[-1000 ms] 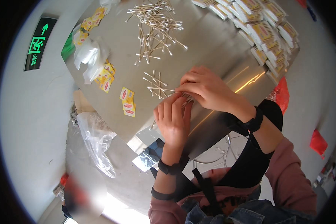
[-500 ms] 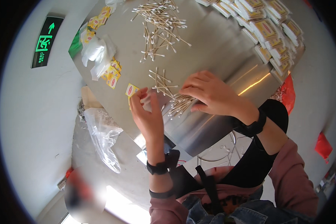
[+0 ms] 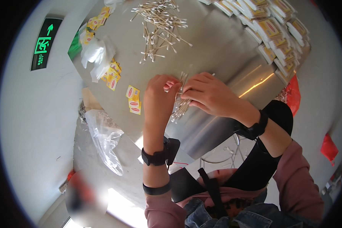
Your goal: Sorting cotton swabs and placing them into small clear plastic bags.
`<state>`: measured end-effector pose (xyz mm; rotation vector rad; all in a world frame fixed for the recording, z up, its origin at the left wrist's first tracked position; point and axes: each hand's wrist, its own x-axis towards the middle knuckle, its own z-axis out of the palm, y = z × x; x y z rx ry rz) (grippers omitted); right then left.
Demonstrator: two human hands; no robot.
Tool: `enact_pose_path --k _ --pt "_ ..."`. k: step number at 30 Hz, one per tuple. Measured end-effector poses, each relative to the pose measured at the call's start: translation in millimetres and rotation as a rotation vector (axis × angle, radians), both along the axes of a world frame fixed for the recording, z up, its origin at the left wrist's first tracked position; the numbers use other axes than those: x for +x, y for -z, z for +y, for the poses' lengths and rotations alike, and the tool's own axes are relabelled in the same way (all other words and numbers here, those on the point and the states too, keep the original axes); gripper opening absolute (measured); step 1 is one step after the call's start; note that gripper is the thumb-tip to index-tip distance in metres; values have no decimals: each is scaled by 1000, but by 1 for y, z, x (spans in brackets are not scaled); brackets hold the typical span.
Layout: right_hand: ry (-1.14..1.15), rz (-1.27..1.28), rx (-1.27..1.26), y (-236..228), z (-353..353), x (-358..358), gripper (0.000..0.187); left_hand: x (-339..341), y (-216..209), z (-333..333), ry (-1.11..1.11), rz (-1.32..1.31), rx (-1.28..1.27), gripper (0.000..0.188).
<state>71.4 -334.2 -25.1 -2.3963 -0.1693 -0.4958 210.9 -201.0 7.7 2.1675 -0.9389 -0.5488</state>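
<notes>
My two hands meet over a small group of cotton swabs (image 3: 181,109) near the front edge of the metal table. My right hand (image 3: 211,95) is closed over the swabs, its fingertips pressing on their upper part. Curled in from the left, my left hand (image 3: 161,91) pinches at swabs standing up between the hands; its fingers partly cover them. A larger loose heap of cotton swabs (image 3: 161,22) lies farther back. Left of my left hand, several small yellow-and-white cards (image 3: 133,99) lie overlapping on the table.
Packed swab packets (image 3: 271,30) are stacked at the far right. Clear plastic bags (image 3: 98,53) and more yellow cards (image 3: 112,74) lie along the left edge. A plastic bag (image 3: 104,133) hangs below that edge; a red bag (image 3: 293,97) is beyond the right edge.
My left hand has moved right, from beside the yellow cards to the swabs, and its fingers have closed in. The scattered swabs there are now mostly covered or gathered. My right hand stays nearly in place.
</notes>
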Motion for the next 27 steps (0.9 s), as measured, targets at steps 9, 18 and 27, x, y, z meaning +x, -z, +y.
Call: enact_pose_path --k 9,18,27 --pt "61 -15 202 -11 -9 -2 31 -1 -21 7 -237 -119 -144 8" --pt "13 291 1255 -40 -8 0 15 -24 -46 16 -29 65 -284 8" --pt "450 352 739 -127 -71 -97 17 -25 -12 40 -262 2 230 28"
